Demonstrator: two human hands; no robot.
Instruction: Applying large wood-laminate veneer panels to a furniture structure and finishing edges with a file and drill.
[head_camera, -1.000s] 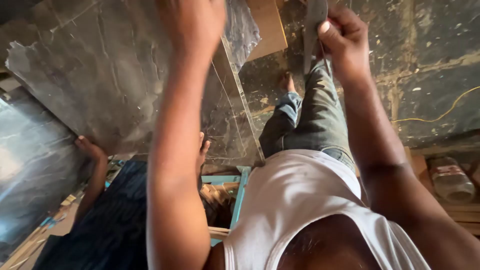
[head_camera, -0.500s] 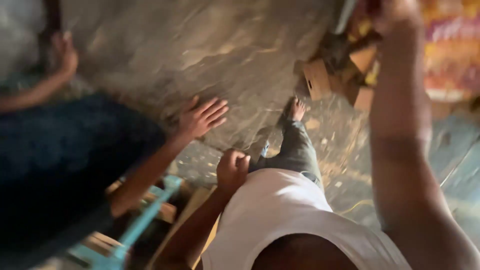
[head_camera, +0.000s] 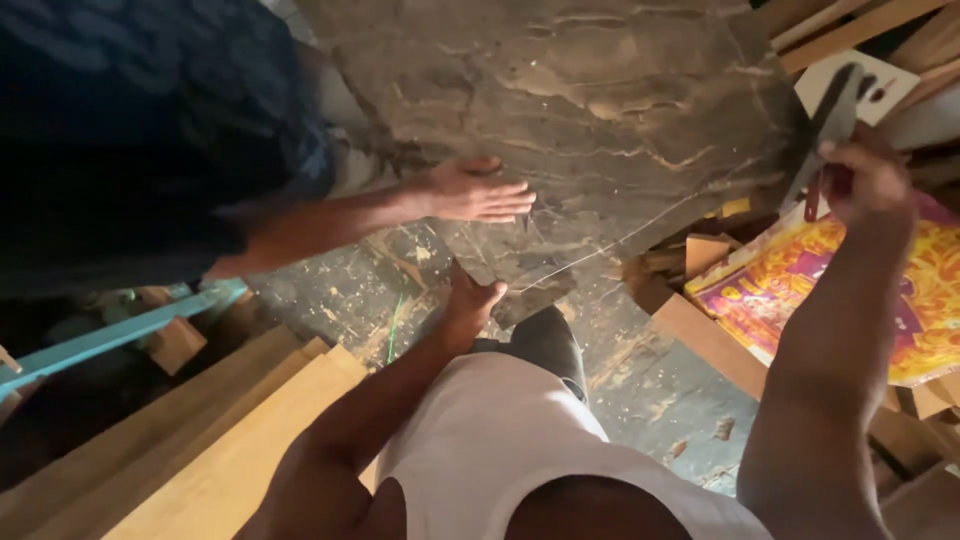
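Paint-spattered floor (head_camera: 660, 390) under marbled sheet (head_camera: 600, 120)

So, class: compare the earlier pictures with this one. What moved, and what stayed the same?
The left hand dropped from high on the marbled sheet to its lower edge. The right hand swung out right, still gripping the dark tool. The other person's hand stays flat on the sheet.

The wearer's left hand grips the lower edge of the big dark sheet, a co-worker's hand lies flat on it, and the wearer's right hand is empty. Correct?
Not quite. In the head view the right hand is not empty: it holds a dark tool with red on its handle. The left hand does grip the sheet's lower edge, and the co-worker's hand lies flat on it.
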